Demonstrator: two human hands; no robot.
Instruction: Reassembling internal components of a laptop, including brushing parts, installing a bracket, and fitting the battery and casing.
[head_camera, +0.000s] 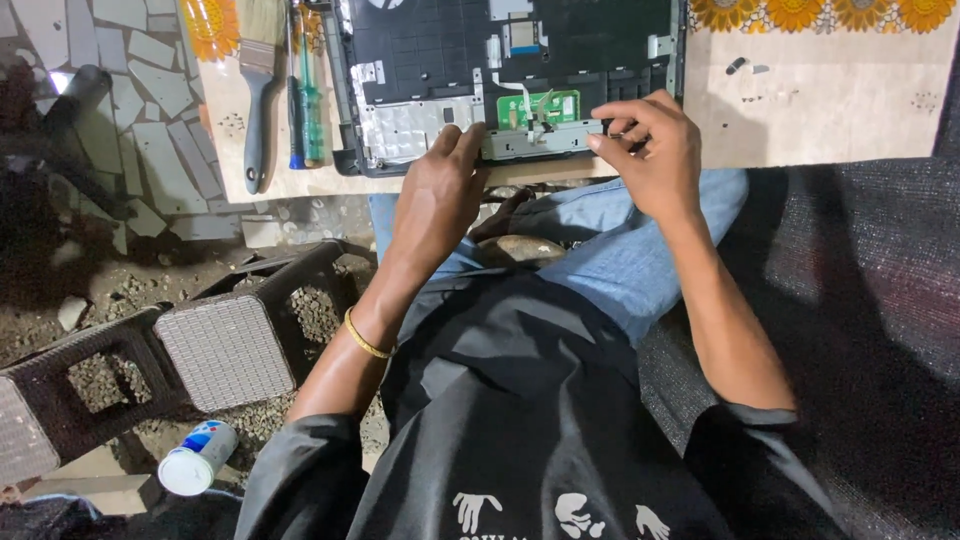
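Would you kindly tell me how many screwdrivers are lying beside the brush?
2: a blue-handled screwdriver right of the brush, and a green-handled screwdriver next to it, against the laptop case. Others may lie beyond the frame.

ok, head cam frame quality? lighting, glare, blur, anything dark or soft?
Head view: light falls mainly on the table top, leaving the lower right fabric and left floor edge dark. Foil inside the opened laptop base glints, and the white can is bright. The left hand and right hand on the grey strip look sharp; the wide lens bends the edges.
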